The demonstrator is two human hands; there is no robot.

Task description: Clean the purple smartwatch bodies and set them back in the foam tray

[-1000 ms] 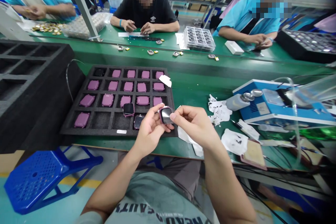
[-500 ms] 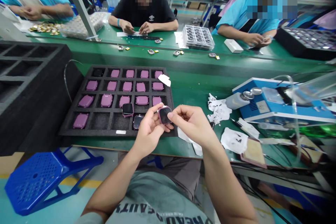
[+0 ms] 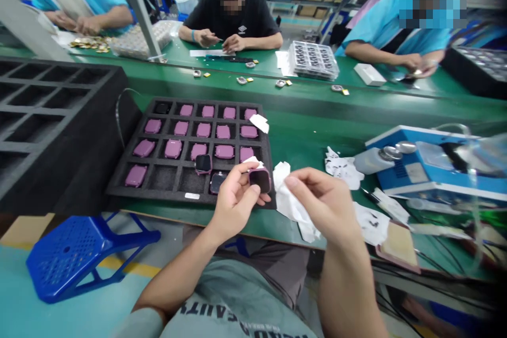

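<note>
My left hand (image 3: 238,196) is closed around a smartwatch (image 3: 260,179) with a purple case, its dark screen facing up and my thumb on its lower edge. My right hand (image 3: 322,198) hangs to the right, apart from the watch, thumb and curled fingers pressed together over a crumpled white wipe (image 3: 283,190). Whether anything sits in that pinch is hidden. Left of my hands lies a black foam tray (image 3: 163,178) with several purple watch cases. A watch with its screen up (image 3: 203,163) rests on a divider, and another watch (image 3: 217,183) lies partly behind my left hand.
A blue machine (image 3: 420,161) and a bottle with a metal top (image 3: 370,161) stand right. Stained white paper (image 3: 370,223) lies near them. A deep foam box (image 3: 79,132) stands left, a blue stool (image 3: 75,253) below it. People work across the bench.
My right hand has come off the watch screen and moved right and slightly down. My left hand still holds the watch. The whole view has shifted a little.
</note>
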